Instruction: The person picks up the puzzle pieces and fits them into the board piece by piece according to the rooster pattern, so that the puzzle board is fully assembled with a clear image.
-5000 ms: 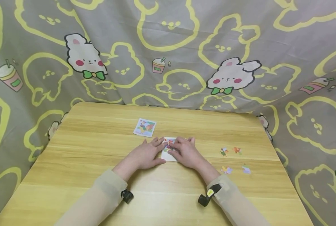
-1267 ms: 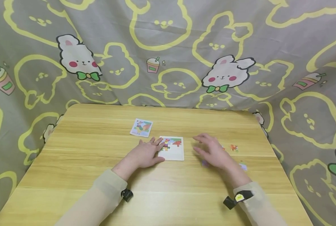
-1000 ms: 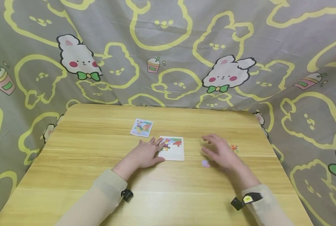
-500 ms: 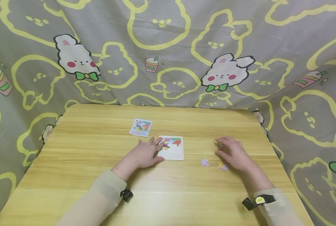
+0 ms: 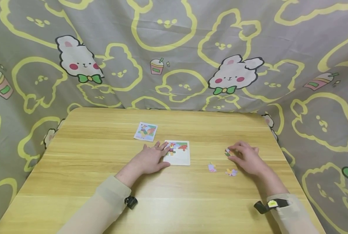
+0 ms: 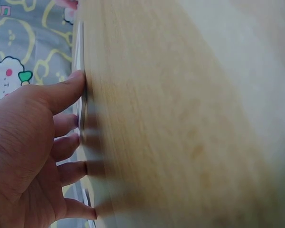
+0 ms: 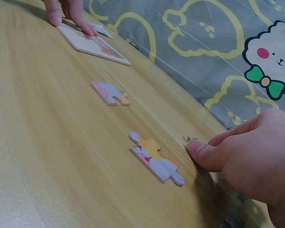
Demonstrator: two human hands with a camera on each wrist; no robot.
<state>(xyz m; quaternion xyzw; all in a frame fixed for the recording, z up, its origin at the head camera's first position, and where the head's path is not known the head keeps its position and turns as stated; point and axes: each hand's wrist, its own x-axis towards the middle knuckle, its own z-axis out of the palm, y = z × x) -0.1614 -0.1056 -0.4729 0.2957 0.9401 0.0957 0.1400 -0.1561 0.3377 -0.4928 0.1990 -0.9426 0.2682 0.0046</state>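
Note:
My left hand (image 5: 152, 159) rests with spread fingers on the left side of a white jigsaw board (image 5: 182, 158). Pieces of a rooster picture fill the board's upper and left part; its lower right is bare white. To the right, the thumb and index finger of my right hand (image 5: 248, 159) pinch a small green-and-white puzzle piece (image 5: 227, 152), mostly covered by the thumb in the right wrist view. Closer to me lie a lilac puzzle piece (image 5: 212, 168) and a yellow-and-lilac puzzle piece (image 7: 154, 159), both flat on the table.
A square picture card (image 5: 146, 131) with the whole rooster lies behind the board to the left. More pieces (image 7: 232, 222) show dark beneath my right hand. The wooden table (image 5: 174, 201) ends at a patterned curtain (image 5: 180, 39).
My right hand has left the board, moved right over the loose pieces and brought thumb and index finger together on the green-and-white puzzle piece. My left hand stays on the board.

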